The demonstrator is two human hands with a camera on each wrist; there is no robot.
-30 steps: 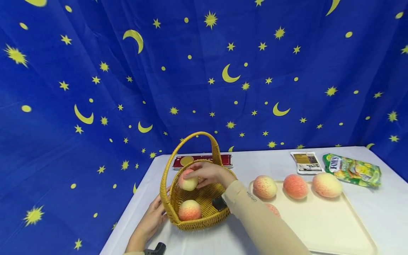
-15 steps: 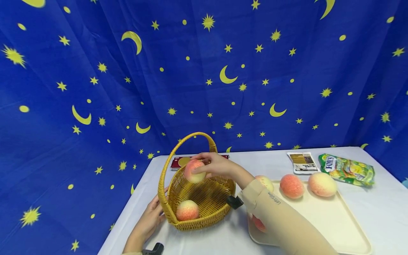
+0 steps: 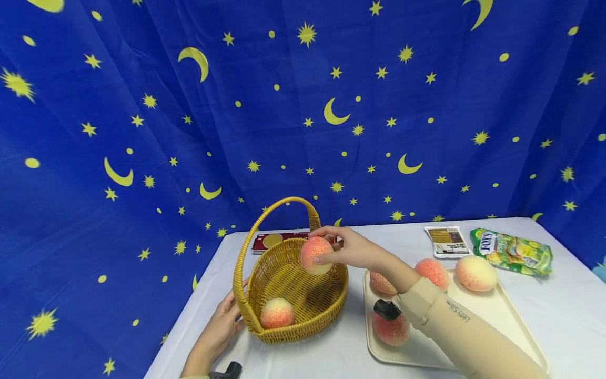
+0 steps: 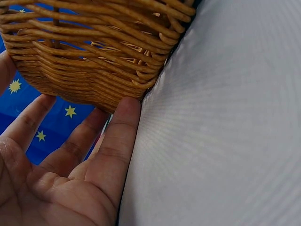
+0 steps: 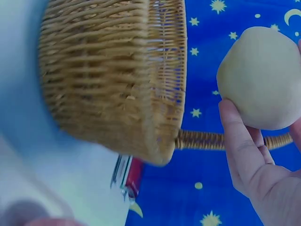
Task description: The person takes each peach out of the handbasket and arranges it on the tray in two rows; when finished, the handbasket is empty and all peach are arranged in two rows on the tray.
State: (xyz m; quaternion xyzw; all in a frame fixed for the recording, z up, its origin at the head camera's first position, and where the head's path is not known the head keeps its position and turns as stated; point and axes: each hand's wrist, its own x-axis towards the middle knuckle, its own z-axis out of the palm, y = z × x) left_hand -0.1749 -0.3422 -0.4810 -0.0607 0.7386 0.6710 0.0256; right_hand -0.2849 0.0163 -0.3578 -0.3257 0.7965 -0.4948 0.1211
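My right hand (image 3: 355,250) pinches a pink and cream peach (image 3: 314,255) between thumb and fingers, over the right side of the wicker basket (image 3: 295,332). From the right wrist view, the peach (image 5: 261,77) shows its pale side, and the basket (image 5: 94,70) stands beside it. A second peach (image 3: 277,313) lies inside the basket, at the front left. My left hand (image 3: 220,323) rests against the basket's left side. Its fingers reach out with their tips at the woven wall (image 4: 94,61) in the left wrist view.
To the right, a cream tray (image 3: 494,321) bears several peaches, partly covered by my right arm. A red package (image 3: 265,242) lies behind the basket. At the back right are a small white-edged packet (image 3: 447,242) and a green FOX'S bag (image 3: 513,252).
My right hand has lifted the peach from inside the basket and moved it rightward to above the basket's right side. The left hand stays at the basket.
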